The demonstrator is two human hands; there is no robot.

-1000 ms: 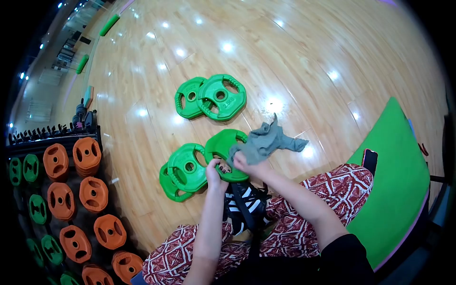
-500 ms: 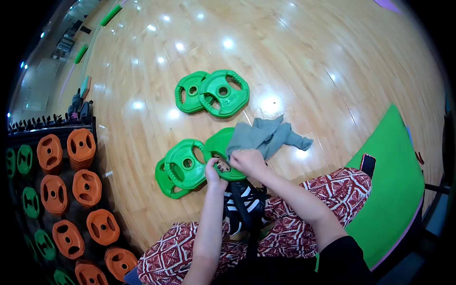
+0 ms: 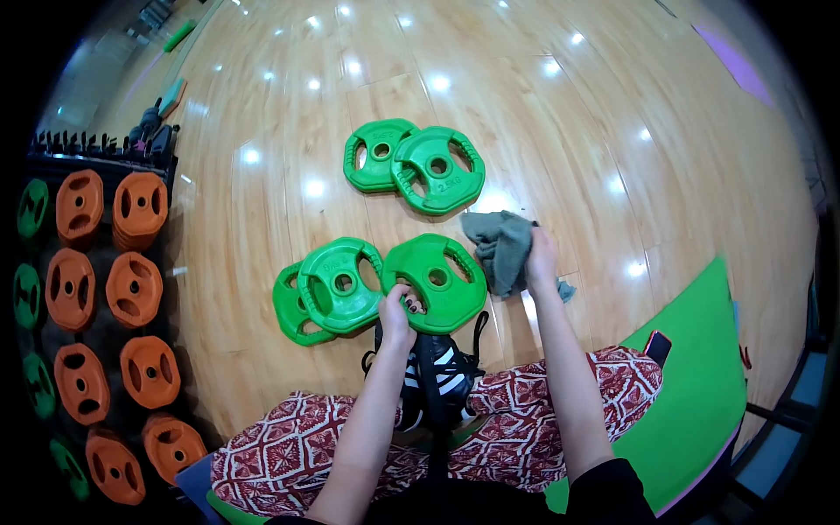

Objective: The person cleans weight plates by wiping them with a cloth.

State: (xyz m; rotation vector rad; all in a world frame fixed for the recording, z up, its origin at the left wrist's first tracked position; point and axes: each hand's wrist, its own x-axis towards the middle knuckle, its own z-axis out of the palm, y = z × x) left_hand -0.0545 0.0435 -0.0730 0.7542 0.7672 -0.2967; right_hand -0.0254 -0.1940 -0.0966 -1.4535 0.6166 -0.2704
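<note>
My left hand [image 3: 399,312] is closed round the grip of a green weight plate [image 3: 451,302], its fingers showing through the handle slot. The plate is raised in front of my shoes. To its right, my right hand [image 3: 542,260] is closed on a grey-green cloth [image 3: 501,251] that hangs in folds beside the plate's edge. Left of the held plate, another green weight plate [image 3: 343,308] overlaps a further green plate [image 3: 293,306] on the floor. Farther ahead lie two more overlapping plates, the right one [image 3: 448,197] marked 2.5KG.
A rack at the left holds orange plates [image 3: 70,287] and green plates [image 3: 28,296]. Wooden floor [image 3: 262,201] stretches ahead. A phone [image 3: 657,347] lies on the green mat [image 3: 674,402] at my right. My black shoes [image 3: 442,372] are just below the held plate.
My right hand has moved right with the cloth, off the held plate's face, which now shows fully. My left hand keeps its grip. The whole view has shifted slightly.
</note>
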